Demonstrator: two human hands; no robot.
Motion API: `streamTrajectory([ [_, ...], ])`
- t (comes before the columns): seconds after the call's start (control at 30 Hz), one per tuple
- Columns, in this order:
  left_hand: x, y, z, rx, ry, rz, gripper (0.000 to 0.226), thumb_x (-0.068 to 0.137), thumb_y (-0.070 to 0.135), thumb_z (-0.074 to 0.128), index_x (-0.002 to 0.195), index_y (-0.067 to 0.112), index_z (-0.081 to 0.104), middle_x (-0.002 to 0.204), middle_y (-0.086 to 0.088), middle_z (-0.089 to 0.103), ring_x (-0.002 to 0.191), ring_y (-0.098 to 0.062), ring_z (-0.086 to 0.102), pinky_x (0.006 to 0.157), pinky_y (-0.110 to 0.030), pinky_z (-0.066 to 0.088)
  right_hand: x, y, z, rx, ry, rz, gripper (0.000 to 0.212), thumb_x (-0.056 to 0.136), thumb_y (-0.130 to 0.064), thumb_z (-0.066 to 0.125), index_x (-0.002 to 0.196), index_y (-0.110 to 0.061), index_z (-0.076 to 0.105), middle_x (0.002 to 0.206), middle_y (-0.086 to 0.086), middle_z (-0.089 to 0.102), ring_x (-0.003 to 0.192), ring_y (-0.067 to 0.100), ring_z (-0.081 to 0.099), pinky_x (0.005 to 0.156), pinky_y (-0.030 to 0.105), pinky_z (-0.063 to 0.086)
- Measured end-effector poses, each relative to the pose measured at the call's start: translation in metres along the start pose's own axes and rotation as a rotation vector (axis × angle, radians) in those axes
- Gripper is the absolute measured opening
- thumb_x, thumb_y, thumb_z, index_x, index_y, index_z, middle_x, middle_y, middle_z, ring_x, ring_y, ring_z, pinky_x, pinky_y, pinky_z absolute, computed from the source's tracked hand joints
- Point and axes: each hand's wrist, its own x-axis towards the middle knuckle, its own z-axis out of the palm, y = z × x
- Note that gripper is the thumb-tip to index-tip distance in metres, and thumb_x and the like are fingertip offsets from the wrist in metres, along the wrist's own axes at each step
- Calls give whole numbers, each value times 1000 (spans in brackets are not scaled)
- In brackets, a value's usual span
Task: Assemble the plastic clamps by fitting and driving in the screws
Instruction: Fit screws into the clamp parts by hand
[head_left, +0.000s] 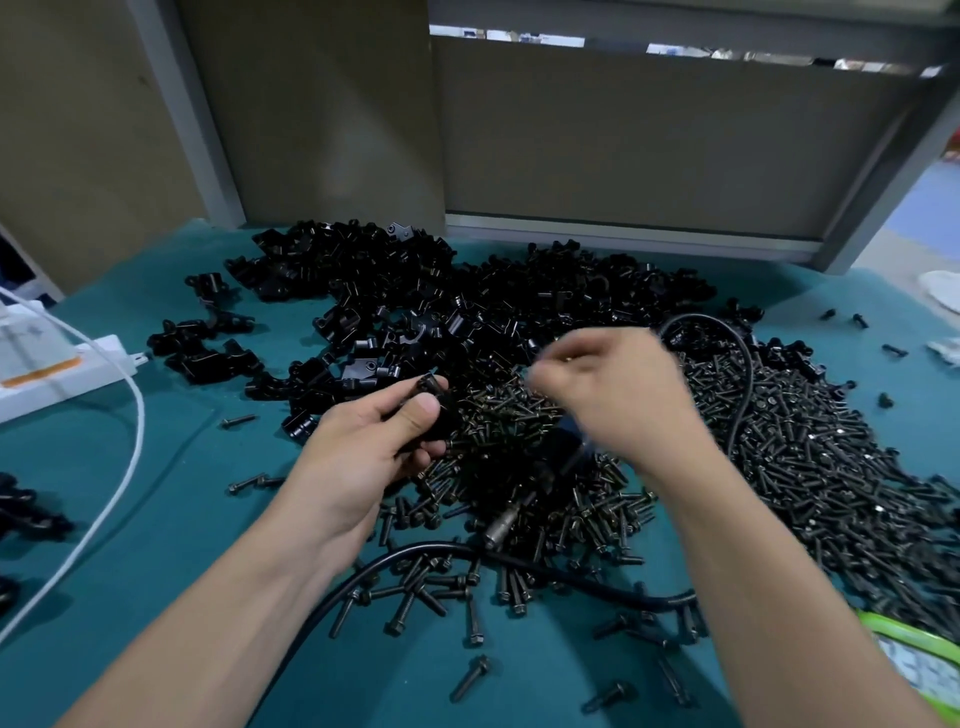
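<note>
1. A black plastic clamp is gripped in the left hand, thumb and fingers curled round it, above the teal-covered table.
2. The right hand is blurred; its fingers are curled, but whether anything is pinched cannot be told.
3. A heap of black metal screws is spread beneath both hands, with loose black clamps piled behind.
4. A black rubber cable is looped through the screws; a white cable and white power strip are laid at the left.

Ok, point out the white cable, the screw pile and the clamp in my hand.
white cable (142, 421): head view, its curved stretch.
screw pile (810, 441): head view, the heap's right side.
clamp (430, 387): head view, end above the thumb.
</note>
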Motion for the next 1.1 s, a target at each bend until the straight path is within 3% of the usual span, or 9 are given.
streamTrajectory([
  [0.1, 2, -2, 0, -8, 31, 0, 30, 72, 33, 73, 100, 27, 81, 96, 3, 80, 69, -7, 68, 62, -16, 56, 21, 38, -19, 5, 490, 261, 30, 85, -52, 68, 95, -24, 69, 88, -2, 73, 87, 25, 70, 75, 39, 54],
  [0.17, 2, -4, 3, 12, 35, 1, 32, 76, 30, 73, 108, 26, 78, 95, 3, 80, 69, -7, 68, 63, -16, 56, 28, 58, -23, 70, 435, 388, 52, 83, -64, 63, 101, -16, 65, 92, 6, 73, 81, 30, 69, 78, 45, 56],
  [0.27, 1, -7, 8, 36, 25, 13, 21, 91, 18, 71, 109, 27, 76, 97, 3, 81, 69, -7, 68, 65, -16, 57, 36, 66, -20, 87, 321, 446, 64, 86, -72, 57, 82, -8, 67, 76, 9, 71, 52, 26, 63, 57, 36, 49],
  [0.5, -5, -3, 12, 62, 23, 39, 30, 96, 9, 67, 126, 13, 71, 102, -5, 77, 63, -5, 67, 61, -15, 55, 54, 42, -25, 322, 183, 495, 26, 94, -35, 71, 89, -13, 58, 85, 7, 56, 63, 19, 45, 49, 28, 35],
  [0.63, -6, 1, 11, 58, 26, 52, 30, 97, 8, 67, 127, 12, 72, 103, -3, 76, 64, -5, 66, 64, -17, 56, 45, 31, -26, 521, 201, 493, 18, 99, -25, 66, 99, -10, 57, 97, 11, 59, 88, 27, 61, 70, 39, 53],
  [0.73, -6, 2, 9, 41, 29, 50, 27, 98, 10, 67, 124, 16, 73, 100, 1, 76, 66, -6, 66, 66, -18, 56, 32, 15, -31, 759, 233, 448, 15, 100, -19, 67, 101, -10, 56, 105, 15, 65, 96, 32, 69, 73, 48, 60],
  [0.9, -6, -2, 10, 17, 16, 38, 22, 97, 12, 70, 112, 28, 74, 98, 3, 78, 68, -8, 67, 67, -17, 57, 16, -11, -41, 980, 312, 270, 20, 98, -20, 69, 110, -7, 61, 117, 14, 67, 110, 35, 69, 94, 56, 59],
  [1.03, -7, -5, 9, 43, 5, 47, 24, 96, 15, 72, 96, 39, 73, 91, 6, 80, 70, -8, 68, 71, -18, 59, 7, -28, -49, 1100, 350, 116, 25, 96, -24, 72, 117, -11, 67, 100, 7, 70, 93, 28, 69, 89, 48, 63],
  [1.1, -6, -5, 9, 47, 7, 48, 23, 96, 15, 72, 100, 38, 74, 94, 6, 80, 71, -8, 68, 72, -19, 60, 4, -30, -48, 1171, 296, 44, 19, 95, -19, 72, 113, -14, 68, 98, 7, 69, 95, 30, 66, 98, 53, 58],
])
